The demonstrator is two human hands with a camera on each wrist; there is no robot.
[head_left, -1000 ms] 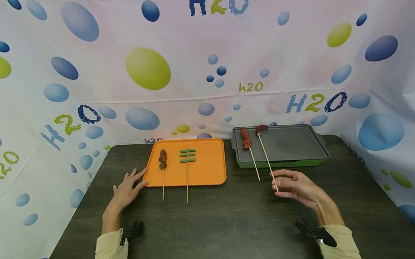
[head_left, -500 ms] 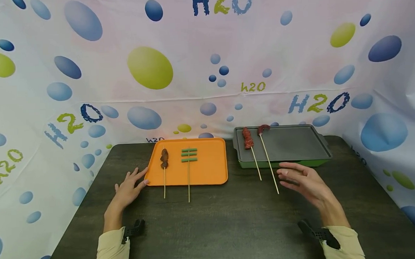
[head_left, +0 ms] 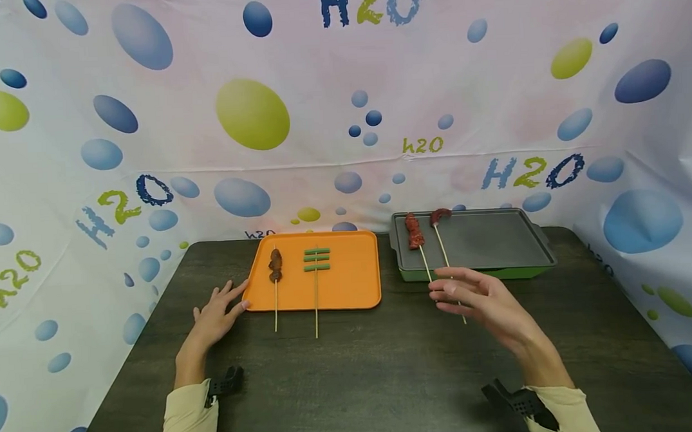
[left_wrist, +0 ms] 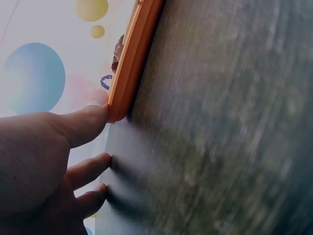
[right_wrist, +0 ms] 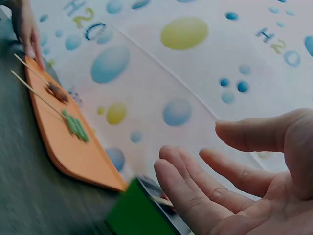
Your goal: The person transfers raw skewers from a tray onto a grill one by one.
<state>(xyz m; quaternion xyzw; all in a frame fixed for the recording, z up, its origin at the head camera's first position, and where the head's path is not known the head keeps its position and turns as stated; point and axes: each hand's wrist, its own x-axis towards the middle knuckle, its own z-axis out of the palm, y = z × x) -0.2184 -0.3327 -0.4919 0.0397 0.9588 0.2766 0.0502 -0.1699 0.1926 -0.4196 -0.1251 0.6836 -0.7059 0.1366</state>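
My left hand (head_left: 214, 321) rests at the left edge of the orange tray (head_left: 355, 286), fingers spread and fingertips at the rim. On that tray lie a brown meat skewer (head_left: 275, 265) and a skewer of green vegetable sticks (head_left: 316, 258), their sticks jutting over the front rim. Over the front edge of the grey grill plate (head_left: 498, 241) hovers my right hand (head_left: 480, 300), fingers loosely parted and holding nothing. It overlaps the sticks of the red meat skewer (head_left: 414, 232) and the skewer with a dark red curled piece (head_left: 441, 217), both lying on the plate's left part.
The grill plate sits on a green base (head_left: 516, 273) at the back right of the dark table (head_left: 353, 383). A gap separates it from the tray. Behind the table hangs a white curtain (head_left: 317, 75) with coloured dots.
My right hand let go of the stick of the curled-piece skewer, drew off to the right, then moved left over both skewer sticks. My left hand stays at the tray.
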